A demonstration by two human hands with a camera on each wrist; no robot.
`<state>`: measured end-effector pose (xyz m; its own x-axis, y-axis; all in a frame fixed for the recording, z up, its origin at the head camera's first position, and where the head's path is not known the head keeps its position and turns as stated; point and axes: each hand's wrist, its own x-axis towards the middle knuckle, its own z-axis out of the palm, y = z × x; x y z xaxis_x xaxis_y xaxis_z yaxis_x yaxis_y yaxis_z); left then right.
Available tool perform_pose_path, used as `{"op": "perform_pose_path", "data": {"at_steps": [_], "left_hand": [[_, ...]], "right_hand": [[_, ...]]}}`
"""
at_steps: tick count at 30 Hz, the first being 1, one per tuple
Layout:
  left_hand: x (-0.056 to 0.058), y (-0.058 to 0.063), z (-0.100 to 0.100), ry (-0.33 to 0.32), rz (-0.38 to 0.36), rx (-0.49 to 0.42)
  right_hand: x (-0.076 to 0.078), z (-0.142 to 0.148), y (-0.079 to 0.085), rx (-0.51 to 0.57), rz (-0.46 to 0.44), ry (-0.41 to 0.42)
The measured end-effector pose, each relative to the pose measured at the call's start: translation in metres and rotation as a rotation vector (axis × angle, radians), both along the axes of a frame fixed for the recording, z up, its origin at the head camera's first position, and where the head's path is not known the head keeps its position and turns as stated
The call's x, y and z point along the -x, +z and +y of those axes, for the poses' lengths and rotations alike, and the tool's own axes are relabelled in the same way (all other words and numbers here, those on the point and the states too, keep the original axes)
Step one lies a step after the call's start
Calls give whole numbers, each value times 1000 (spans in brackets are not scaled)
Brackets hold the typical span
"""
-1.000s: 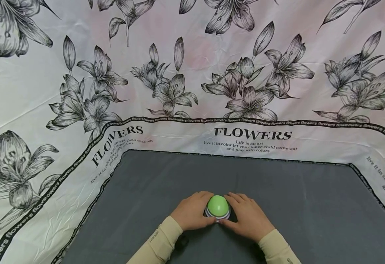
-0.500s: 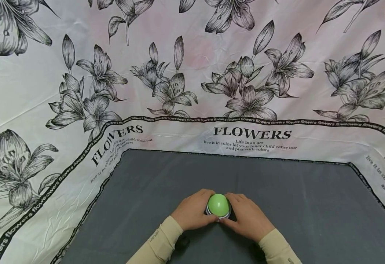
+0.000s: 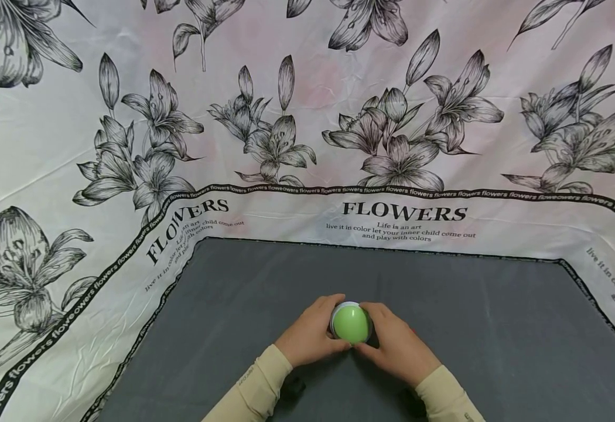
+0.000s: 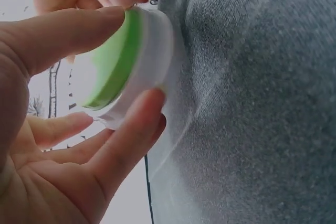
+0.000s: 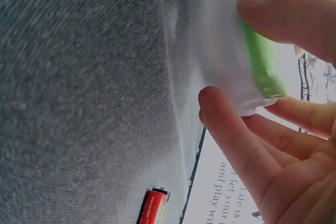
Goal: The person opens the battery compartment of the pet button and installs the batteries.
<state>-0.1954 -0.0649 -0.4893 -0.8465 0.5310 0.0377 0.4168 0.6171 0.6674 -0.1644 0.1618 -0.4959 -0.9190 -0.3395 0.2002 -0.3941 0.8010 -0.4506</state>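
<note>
Over the gray tabletop (image 3: 265, 281), two sleeved forearms (image 3: 252, 387) angle inward. The left hand (image 3: 311, 331) and right hand (image 3: 403, 343), thumbs toward the body, together grasp the round green-and-white object (image 3: 352, 324) between them. A red battery (image 5: 155, 205) lies near the right hand.

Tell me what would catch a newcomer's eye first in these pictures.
First, the bright green-domed object, held between the left hand and right hand low in the head view. Next, large black-line flowers on the pale cloth beyond. The right wrist view adds a red cylinder, apparently a battery, on the grey surface.
</note>
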Motion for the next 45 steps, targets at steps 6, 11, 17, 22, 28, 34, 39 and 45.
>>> {"op": "perform_pose_path", "data": {"at_steps": [6,11,17,22,28,34,39,45], "left_hand": [[0,2,2,25,-61,-41],[1,3,2,40,-38,-51],[0,4,2,60,-23,-89],[-1,4,3,67,-15,-95],[-3,5,4,39,101,-20],[-5,5,5,11,208,64],[-7,4,6,-26,209,102],[-7,3,4,-66,114,95]], "right_hand": [[-1,-1,5,44,5,5],[-1,0,9,87,32,8],[-1,0,8,112,100,11],[-1,-1,10,122,112,18],[-1,-4,11,143,96,28],[-2,-4,9,168,74,68],[-2,-3,6,146,61,108],[-3,-2,6,78,57,159]]}}
